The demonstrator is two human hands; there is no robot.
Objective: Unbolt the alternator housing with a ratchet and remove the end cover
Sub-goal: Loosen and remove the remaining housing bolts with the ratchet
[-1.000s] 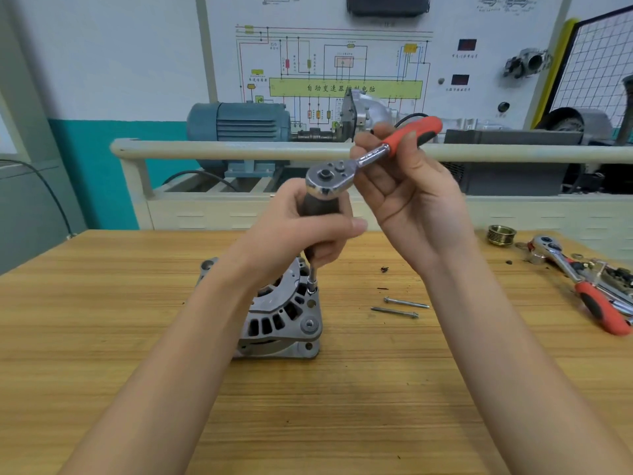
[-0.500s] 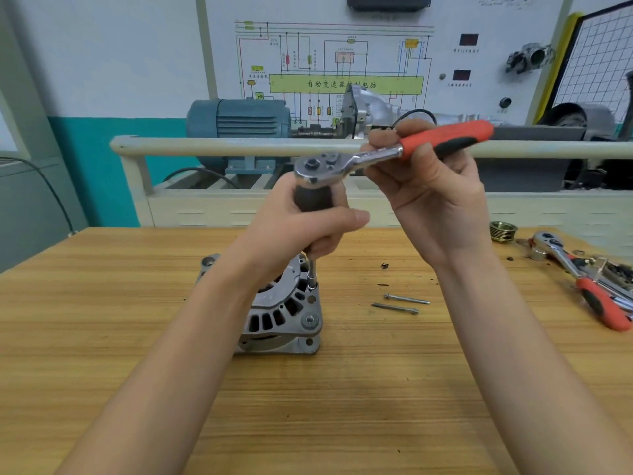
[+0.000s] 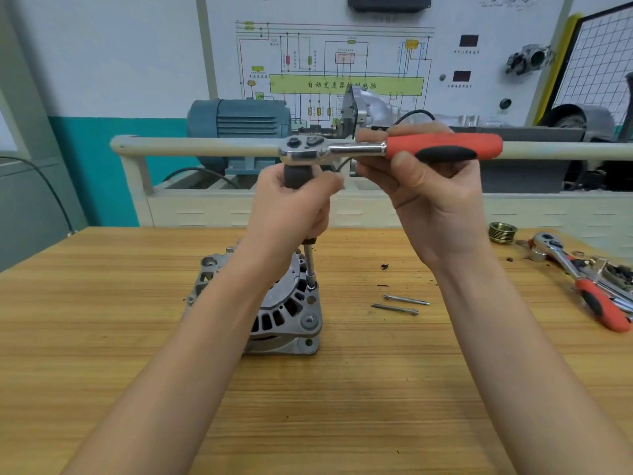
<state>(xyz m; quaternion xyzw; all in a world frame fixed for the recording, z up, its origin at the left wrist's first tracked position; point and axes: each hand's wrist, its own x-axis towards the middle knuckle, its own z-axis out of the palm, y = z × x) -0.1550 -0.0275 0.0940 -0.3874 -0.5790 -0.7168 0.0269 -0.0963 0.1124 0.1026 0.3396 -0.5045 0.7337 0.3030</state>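
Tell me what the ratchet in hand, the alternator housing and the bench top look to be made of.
Ratchet: polished, likely chromed steel head, mirror glints; red and black grip, probably rubbery plastic, matte.
Alternator housing: apparently cast aluminium, dull grey, ribbed vent slots.
Bench top: wood or wood laminate, striped grain.

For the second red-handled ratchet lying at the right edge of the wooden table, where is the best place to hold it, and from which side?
Grip the spare red-handled ratchet by its red and black handle, coming from above. The handle is its thickest part and points toward the near right; loose metal parts crowd the shaft, and its chrome head lies at the far end.
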